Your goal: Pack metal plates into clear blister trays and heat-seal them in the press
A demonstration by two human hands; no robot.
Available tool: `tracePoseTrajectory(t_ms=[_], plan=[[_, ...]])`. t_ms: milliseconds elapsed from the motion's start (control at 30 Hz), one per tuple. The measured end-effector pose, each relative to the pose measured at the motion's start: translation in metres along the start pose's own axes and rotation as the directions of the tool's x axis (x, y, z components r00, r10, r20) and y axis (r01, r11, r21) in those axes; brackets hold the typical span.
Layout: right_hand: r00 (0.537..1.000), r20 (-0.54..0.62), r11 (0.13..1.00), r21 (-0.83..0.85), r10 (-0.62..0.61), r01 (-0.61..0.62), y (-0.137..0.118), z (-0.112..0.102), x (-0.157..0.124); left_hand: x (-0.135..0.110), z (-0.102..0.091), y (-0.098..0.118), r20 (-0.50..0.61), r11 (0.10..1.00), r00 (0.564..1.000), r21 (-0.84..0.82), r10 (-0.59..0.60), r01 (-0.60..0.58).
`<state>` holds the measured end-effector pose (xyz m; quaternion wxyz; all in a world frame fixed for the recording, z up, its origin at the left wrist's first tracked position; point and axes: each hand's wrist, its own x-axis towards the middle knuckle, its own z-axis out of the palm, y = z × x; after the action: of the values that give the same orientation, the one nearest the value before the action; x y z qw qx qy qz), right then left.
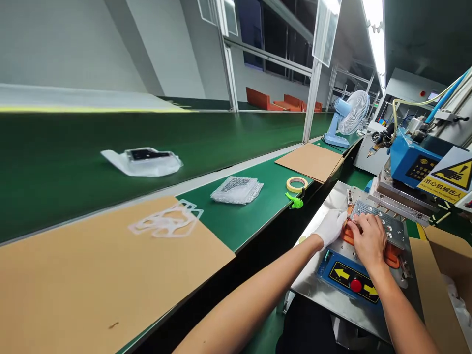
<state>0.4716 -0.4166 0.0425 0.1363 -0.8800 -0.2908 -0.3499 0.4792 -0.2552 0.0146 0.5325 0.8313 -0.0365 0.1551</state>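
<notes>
My right hand (pixel 367 239) is bare, with its curled fingers on the near edge of a perforated steel plate (pixel 378 222). The plate lies over an orange fixture (pixel 393 256) on the machine's steel bed (pixel 317 280). My left hand (pixel 331 227) wears a white glove and sits against the orange fixture's left side, close to my right fingers. Whatever lies beneath my hands and the plate is hidden. Just below them is a blue control panel (pixel 348 278) with yellow arrows and a red button.
A blue press head (pixel 413 157) with air hoses stands beyond the plate, beside a yellow warning sign (pixel 452 179). A cardboard box (pixel 438 290) is at the right. To the left run a green conveyor belt (pixel 147 123) and a green bench (pixel 250 221) holding cardboard sheets, tape and bubble bags.
</notes>
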Motion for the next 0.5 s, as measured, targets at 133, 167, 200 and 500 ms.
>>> tracePoseTrajectory(t_ms=[133, 167, 200, 500], plan=[[1.0, -0.021, 1.0, 0.027, 0.017, -0.016, 0.0, 0.001, -0.001, 0.005, -0.007, 0.008, -0.038, 0.99, 0.999, 0.134, -0.034, 0.039], [1.0, -0.019, 1.0, 0.024, 0.014, -0.014, 0.0, 0.001, -0.001, 0.006, -0.01, 0.01, -0.054, 0.982, 0.998, 0.182, -0.031, 0.04], [1.0, -0.013, 1.0, 0.019, 0.011, -0.011, 0.0, 0.001, -0.001, 0.005, -0.012, 0.012, -0.064, 0.972, 0.998, 0.234, -0.02, 0.034], [1.0, 0.005, 1.0, 0.015, -0.013, 0.012, 0.004, 0.006, -0.007, -0.022, -0.019, 0.019, 0.131, 0.816, 0.982, 0.547, 0.138, -0.188]])
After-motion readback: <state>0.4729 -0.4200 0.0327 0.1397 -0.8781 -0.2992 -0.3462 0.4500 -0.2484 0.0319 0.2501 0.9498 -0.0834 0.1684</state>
